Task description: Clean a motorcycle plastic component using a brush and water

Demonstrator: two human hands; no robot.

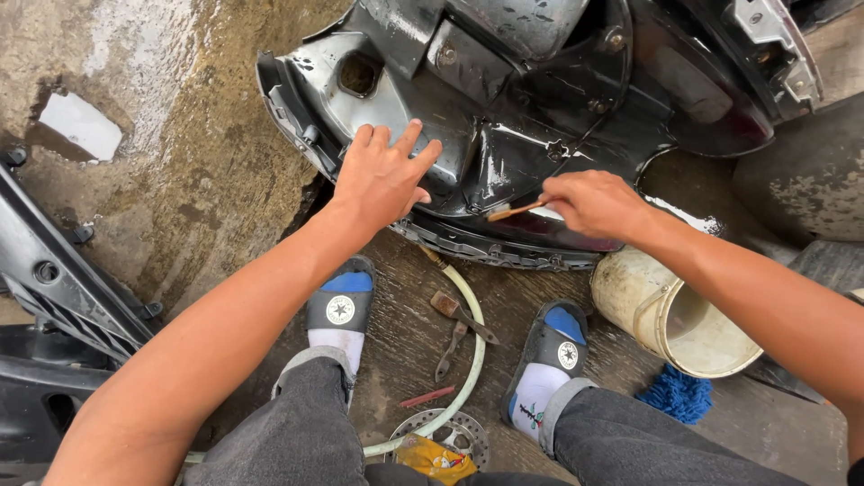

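Nearby, tipped cream bucket [670, 315], visibly empty.

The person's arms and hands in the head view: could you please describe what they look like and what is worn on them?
Both arms are bare to the edge of the picture: no sleeves, gloves, watch or rings show. The left hand and the right hand are uncovered. Lower down, grey trousers, white socks and black-and-blue slide sandals with round emblems are worn.

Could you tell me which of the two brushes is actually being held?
The light-handled brush in the right hand; the brown one lies untouched on the ground between the feet.
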